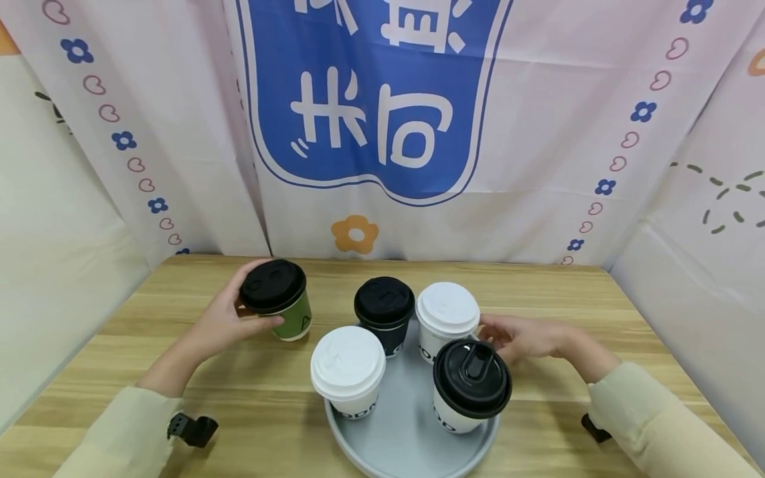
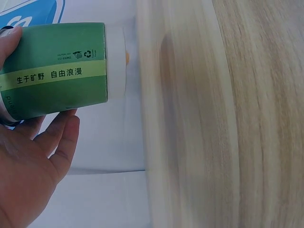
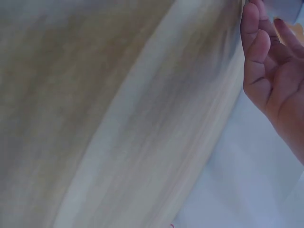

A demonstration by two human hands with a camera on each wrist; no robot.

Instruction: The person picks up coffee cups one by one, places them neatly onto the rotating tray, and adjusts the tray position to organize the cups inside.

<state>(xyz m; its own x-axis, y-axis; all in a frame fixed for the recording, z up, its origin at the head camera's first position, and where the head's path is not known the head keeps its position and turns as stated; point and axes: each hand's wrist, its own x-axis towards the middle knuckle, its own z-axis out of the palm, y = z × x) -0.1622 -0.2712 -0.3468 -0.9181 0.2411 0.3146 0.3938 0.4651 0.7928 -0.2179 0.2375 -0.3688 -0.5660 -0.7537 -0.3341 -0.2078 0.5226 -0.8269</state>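
My left hand grips a green paper cup with a black lid, left of a round grey tray. In the left wrist view, the cup's white base appears raised off the table. On the tray stand a black cup, two white cups with white lids, one at the front left and one at the back right, and a white cup with a black sip lid. My right hand is at the tray's right side, fingers loosely bent beside the cups; its fingertips are partly hidden.
The wood-grain table ends at a printed cloth backdrop. White cloth walls rise along the left and right edges. Cups stand close together on the tray.
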